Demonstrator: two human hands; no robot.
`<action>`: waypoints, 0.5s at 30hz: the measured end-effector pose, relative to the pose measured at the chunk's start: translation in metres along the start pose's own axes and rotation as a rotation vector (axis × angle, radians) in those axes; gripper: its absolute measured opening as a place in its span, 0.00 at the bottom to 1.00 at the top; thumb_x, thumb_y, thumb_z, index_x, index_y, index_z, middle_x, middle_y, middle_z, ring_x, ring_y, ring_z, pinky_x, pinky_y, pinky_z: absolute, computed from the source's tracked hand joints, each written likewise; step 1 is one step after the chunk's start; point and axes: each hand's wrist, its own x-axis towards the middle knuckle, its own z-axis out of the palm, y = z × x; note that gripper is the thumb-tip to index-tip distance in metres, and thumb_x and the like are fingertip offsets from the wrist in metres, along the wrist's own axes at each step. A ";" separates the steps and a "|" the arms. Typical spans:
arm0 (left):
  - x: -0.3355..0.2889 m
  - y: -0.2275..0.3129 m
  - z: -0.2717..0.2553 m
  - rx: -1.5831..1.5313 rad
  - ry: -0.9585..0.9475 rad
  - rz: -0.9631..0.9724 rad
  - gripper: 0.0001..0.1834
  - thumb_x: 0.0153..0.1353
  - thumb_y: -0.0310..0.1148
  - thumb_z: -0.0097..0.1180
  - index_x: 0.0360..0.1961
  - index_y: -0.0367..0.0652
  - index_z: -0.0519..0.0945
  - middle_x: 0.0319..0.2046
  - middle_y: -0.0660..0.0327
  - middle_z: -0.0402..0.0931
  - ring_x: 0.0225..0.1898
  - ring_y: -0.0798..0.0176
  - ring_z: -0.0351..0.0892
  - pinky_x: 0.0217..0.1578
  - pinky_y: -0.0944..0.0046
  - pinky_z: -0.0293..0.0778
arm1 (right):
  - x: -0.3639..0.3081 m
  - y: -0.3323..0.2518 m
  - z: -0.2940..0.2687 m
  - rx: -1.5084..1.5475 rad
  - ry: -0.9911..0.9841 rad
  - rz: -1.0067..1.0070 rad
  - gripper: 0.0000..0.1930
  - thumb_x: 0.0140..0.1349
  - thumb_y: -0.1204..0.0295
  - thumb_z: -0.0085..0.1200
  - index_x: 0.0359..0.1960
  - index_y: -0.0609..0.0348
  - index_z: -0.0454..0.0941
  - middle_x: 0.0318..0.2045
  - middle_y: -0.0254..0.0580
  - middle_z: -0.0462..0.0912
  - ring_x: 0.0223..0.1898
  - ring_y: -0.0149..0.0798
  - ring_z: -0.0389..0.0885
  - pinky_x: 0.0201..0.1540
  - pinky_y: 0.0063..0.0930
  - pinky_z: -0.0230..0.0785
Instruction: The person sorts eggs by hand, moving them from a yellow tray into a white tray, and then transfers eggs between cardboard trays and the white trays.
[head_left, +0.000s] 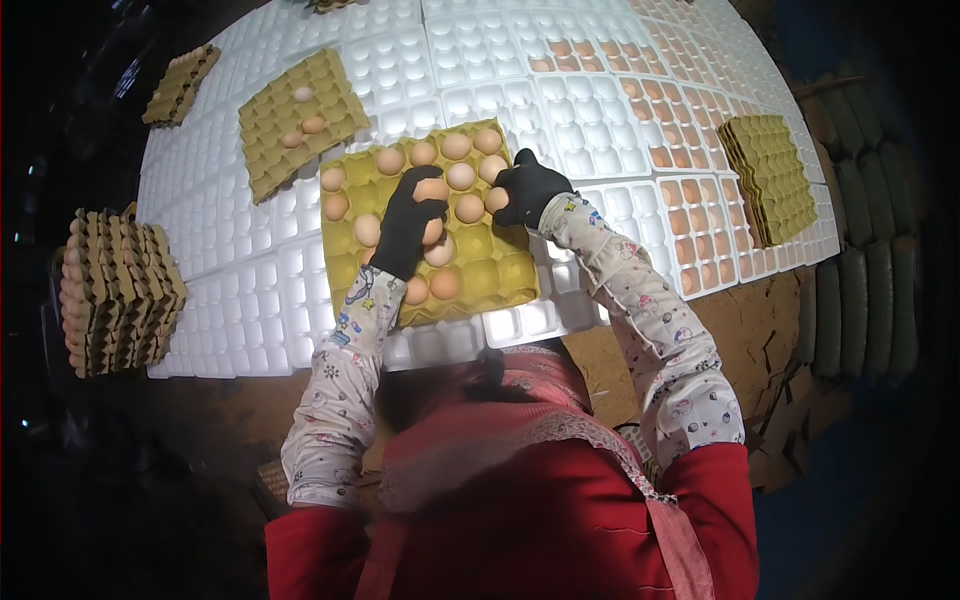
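Note:
A yellow egg tray [490,265], partly filled with brown eggs, lies right in front of me on white plastic trays. My left hand [403,225], in a black glove, curls its fingers round an egg [431,189] above the tray's middle. A second egg [432,232] shows beside that hand's thumb. At the tray's right edge my right hand [532,192], also in a black glove, has its fingers closed against an egg [496,200]. Another egg [460,176] sits in a cup between the two hands. Cups beneath the left hand are hidden.
White plastic trays [225,315] cover the table; those on the right hold eggs [690,225]. A second yellow tray [270,110] with a few eggs lies at the far left. Stacked egg trays [120,290] stand left, and yellow trays [768,180] lie right.

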 end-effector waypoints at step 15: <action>-0.005 0.034 0.052 0.418 0.022 0.064 0.19 0.47 0.27 0.62 0.43 0.38 0.75 0.41 0.59 0.73 0.37 0.61 0.76 0.33 0.66 0.74 | -0.148 0.160 0.079 1.701 0.051 0.222 0.20 0.51 0.74 0.57 0.48 0.59 0.72 0.37 0.39 0.79 0.36 0.37 0.78 0.38 0.30 0.70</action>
